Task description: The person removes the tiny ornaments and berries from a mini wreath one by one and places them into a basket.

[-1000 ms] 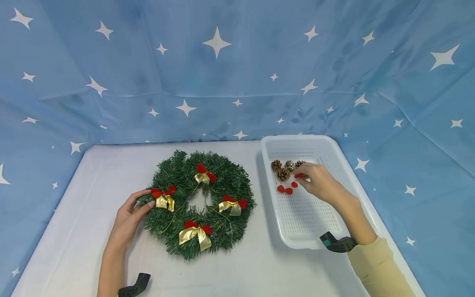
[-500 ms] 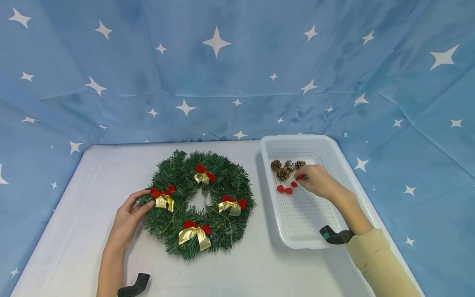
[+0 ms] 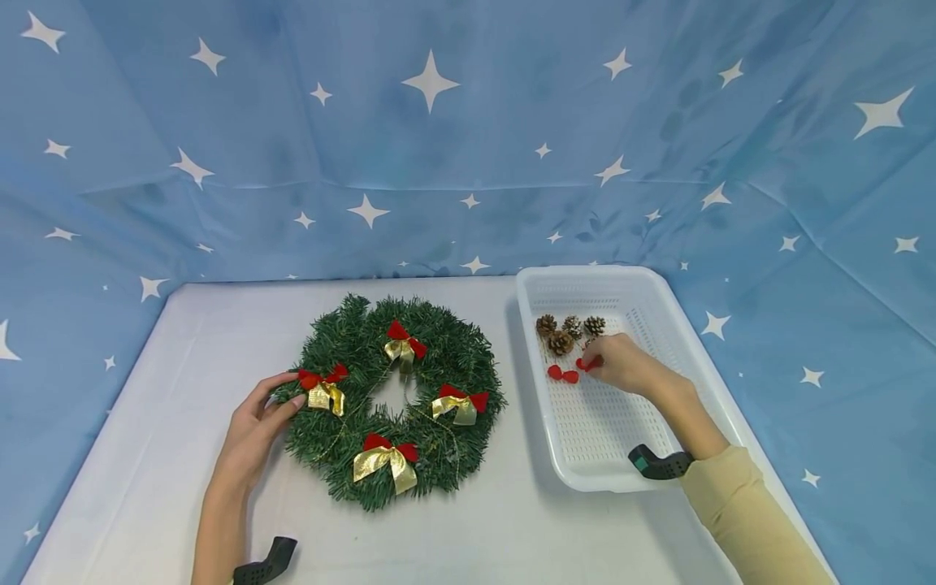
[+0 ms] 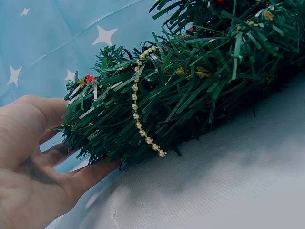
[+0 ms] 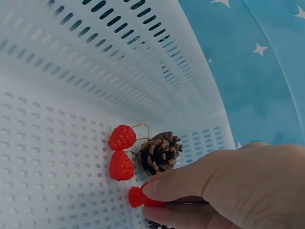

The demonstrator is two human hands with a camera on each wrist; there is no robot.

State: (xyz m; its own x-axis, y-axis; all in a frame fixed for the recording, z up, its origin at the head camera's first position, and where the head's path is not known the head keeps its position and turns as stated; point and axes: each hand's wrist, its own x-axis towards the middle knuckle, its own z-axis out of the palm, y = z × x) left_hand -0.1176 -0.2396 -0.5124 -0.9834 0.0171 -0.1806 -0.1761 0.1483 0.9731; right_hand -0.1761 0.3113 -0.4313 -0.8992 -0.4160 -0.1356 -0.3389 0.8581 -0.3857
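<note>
My left hand [image 3: 249, 426] grips the left edge of a green Christmas wreath [image 3: 468, 349], thumb and fingers on either side of a red and gold bow [image 3: 322, 390]. A gold bead string [image 4: 135, 98] hangs down that edge in the left wrist view. Inside the white plastic basket [image 3: 563, 455], my right hand [image 3: 629, 366] pinches red artificial raspberries [image 5: 136, 196] between thumb and fingers, which partly cover them. Beside these lie two more red raspberries [image 5: 121, 165] with thin wire stems. A brown pine cone [image 5: 160, 153] is just past my fingertips.
Several pine cones [image 3: 561, 343] sit together in the basket's left part. Three other bows, one of them the front bow [image 3: 385, 461], are fixed on the wreath. A white cloth [image 3: 468, 536] covers the table, and a blue starry curtain [image 3: 468, 146] stands behind it.
My right hand has shifted slightly toward me within the basket, and its fingers are now down at the raspberry that lay in view before. The left hand and wreath have stayed put.
</note>
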